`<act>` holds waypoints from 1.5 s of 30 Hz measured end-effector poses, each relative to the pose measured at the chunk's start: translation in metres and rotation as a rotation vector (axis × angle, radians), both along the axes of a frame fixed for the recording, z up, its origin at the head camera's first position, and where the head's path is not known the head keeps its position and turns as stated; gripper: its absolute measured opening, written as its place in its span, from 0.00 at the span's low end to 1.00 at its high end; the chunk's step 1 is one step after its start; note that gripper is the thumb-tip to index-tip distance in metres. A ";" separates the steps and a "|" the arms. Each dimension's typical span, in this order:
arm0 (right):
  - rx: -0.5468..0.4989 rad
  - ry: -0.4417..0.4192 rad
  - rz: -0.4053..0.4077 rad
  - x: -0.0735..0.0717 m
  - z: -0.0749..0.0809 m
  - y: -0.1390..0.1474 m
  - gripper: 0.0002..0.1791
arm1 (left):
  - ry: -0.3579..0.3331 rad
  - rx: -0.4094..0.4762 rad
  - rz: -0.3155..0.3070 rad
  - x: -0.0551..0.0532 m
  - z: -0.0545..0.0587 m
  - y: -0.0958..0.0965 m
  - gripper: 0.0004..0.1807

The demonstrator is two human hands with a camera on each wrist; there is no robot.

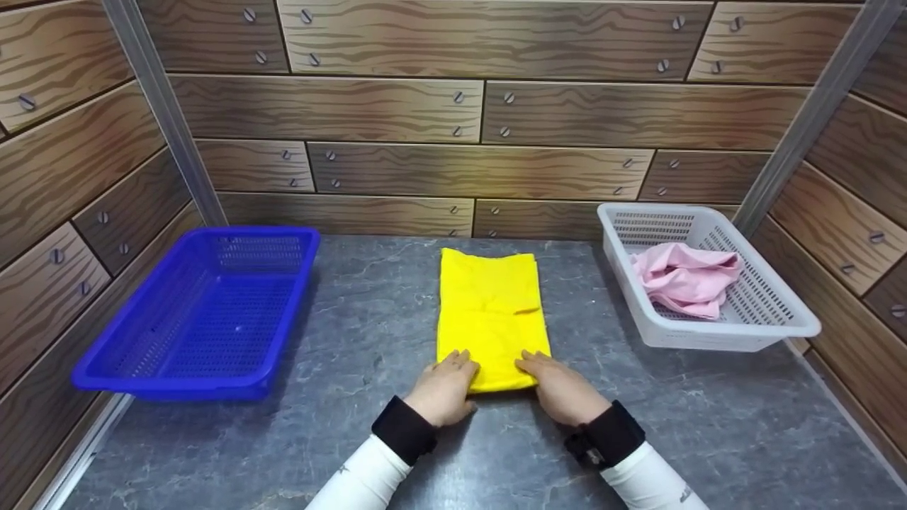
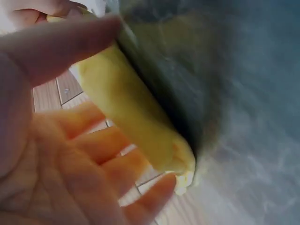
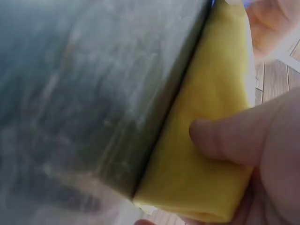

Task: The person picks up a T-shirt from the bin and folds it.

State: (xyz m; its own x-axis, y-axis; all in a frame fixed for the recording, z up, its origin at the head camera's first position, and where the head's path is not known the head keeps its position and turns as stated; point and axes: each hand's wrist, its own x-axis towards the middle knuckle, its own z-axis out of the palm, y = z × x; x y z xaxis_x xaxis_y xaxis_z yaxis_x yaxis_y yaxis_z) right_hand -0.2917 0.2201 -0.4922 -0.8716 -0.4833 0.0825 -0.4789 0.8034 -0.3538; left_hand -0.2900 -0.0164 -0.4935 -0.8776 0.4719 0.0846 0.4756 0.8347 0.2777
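Note:
A folded yellow cloth [image 1: 489, 304] lies as a long rectangle on the grey table, with a small crease at its right side. My left hand [image 1: 444, 388] rests its extended fingers on the near left corner. In the left wrist view its thumb [image 2: 89, 40] stands apart from the rolled near edge of the cloth [image 2: 131, 108]. At the near right corner, my right hand [image 1: 565, 388] pinches the cloth. The right wrist view has the thumb [image 3: 220, 138] against the folded edge, the fingers mostly hidden behind it.
A blue plastic basket [image 1: 283, 340] with nothing in it stands at the left. At the right is a white basket [image 1: 737, 327] holding a crumpled pink cloth [image 1: 687, 276]. Wood-patterned walls [image 1: 397, 110] enclose the grey marbled table [image 1: 368, 297] at the back and sides.

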 end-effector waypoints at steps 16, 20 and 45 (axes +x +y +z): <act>-0.036 -0.169 0.076 0.006 0.043 0.023 0.09 | -0.161 0.010 -0.048 0.008 0.044 -0.023 0.07; -0.068 -0.316 0.129 0.013 0.064 0.032 0.04 | -0.322 0.062 -0.206 0.010 0.065 -0.036 0.13; -0.806 -0.377 -0.310 -0.060 0.043 0.017 0.26 | -0.493 0.985 0.265 -0.065 0.048 -0.044 0.09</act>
